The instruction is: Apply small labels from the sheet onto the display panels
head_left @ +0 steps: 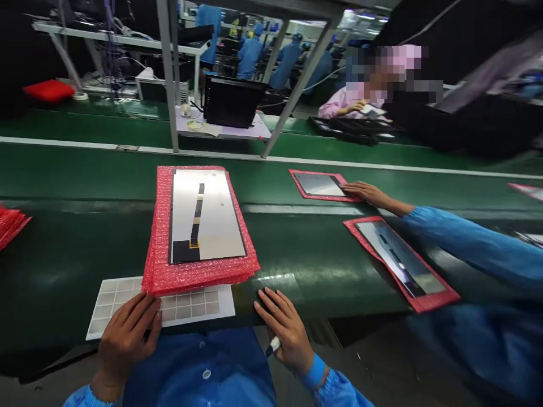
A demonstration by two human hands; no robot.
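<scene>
My left hand (129, 333) lies on a white sheet of blank grey labels (203, 302), its fingertips touching the front left corner of a stack of red bubble-wrap bags (163, 249). Its thumb is apart from the fingers. On the stack lies a display panel (216, 215), silver back up, with a black flex cable (197, 217) along it. My right hand (288, 333) rests at the bench edge, right of the sheet, fingers stretched forward. A pen-like thing (274, 345), black with a white end, is held under that palm.
On the right, a co-worker's hand (367, 192) touches a panel (320, 184) on a red bag. Nearer lies another panel (401, 260) on red wrap. More red bags (12, 223) sit far left. Behind stand a metal frame (168, 73) and a monitor (235, 102).
</scene>
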